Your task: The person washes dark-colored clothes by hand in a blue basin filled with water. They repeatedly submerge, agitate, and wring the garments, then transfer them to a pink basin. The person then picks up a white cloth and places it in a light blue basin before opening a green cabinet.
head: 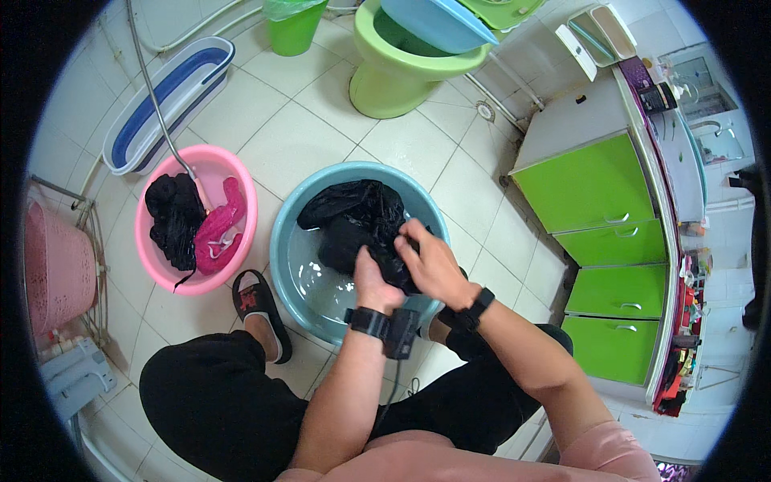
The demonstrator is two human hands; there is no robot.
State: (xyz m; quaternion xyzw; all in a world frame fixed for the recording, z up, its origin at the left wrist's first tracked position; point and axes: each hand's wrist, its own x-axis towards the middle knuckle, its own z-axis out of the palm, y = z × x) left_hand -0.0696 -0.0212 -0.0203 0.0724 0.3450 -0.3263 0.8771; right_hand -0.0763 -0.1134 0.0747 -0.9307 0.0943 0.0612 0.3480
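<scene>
Wet black cloth (361,208) lies bunched in a round blue-green plastic basin (282,265) with water in the bottom. Over the basin's near right part, my left hand (376,283) holds the cloth from below, its fingers mostly hidden under the fabric. My right hand (437,262) grips the same cloth at its right side, fingers curled. To the left, a pink basin (250,205) holds a black garment (173,220) and a magenta garment (218,238). A shower hose (158,108) runs down into that pink basin.
Beyond the basins stand a green toilet (385,90), a green bin (295,27) and a blue-and-white folding tub (168,102). Green cabinets (587,187) line the right. A pink perforated basket (60,268) is at the left wall. My slippered foot (262,313) rests between the basins.
</scene>
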